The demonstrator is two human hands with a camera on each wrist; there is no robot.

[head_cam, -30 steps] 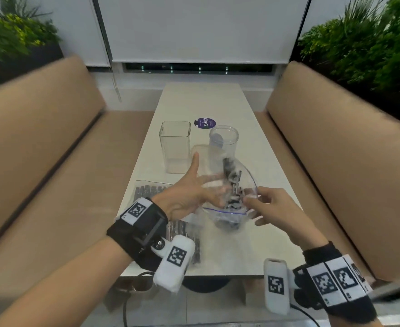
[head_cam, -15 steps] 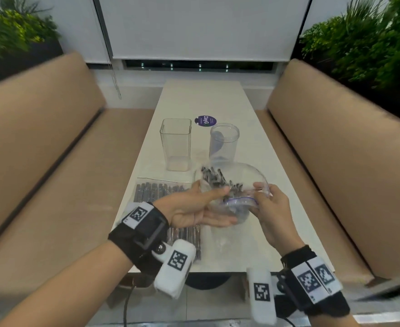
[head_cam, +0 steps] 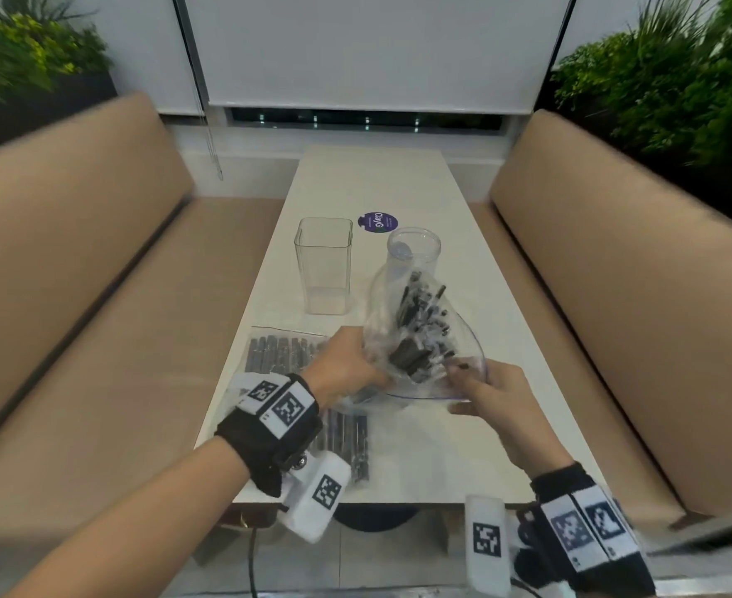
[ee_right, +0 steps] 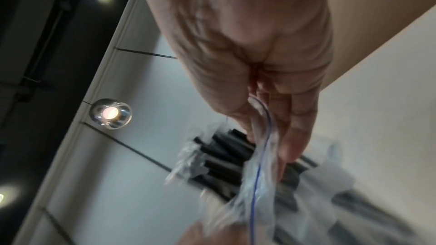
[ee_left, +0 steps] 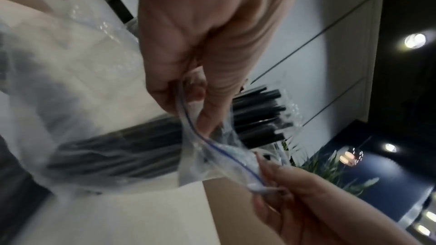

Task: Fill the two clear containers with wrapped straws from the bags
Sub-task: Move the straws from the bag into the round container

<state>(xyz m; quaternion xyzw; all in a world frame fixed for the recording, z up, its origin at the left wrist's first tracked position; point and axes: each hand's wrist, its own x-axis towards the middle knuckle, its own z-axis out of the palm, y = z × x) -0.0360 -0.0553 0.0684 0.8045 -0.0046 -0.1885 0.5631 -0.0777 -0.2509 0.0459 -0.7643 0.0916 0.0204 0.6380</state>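
Observation:
A clear zip bag [head_cam: 424, 338] full of black wrapped straws [head_cam: 420, 334] is held above the white table [head_cam: 368, 183], its mouth toward me. My left hand [head_cam: 347, 369] pinches the bag's blue-lined rim [ee_left: 200, 137] on the left side. My right hand [head_cam: 485, 390] pinches the same rim [ee_right: 261, 137] on the right. A second bag of straws [head_cam: 286, 351] lies flat on the table under my left wrist. Two clear containers stand beyond, both with nothing inside: a square one [head_cam: 324, 265] and a round one [head_cam: 413, 252] partly behind the held bag.
A purple round sticker [head_cam: 377, 221] lies on the table past the containers. Tan bench seats [head_cam: 96, 295] run along both sides of the narrow table. Green plants [head_cam: 679, 88] stand behind the backrests.
Both hands have turned the bag so the straws point away toward the round container, and they have taken the rim on either side. The bag's mouth now gapes toward me.

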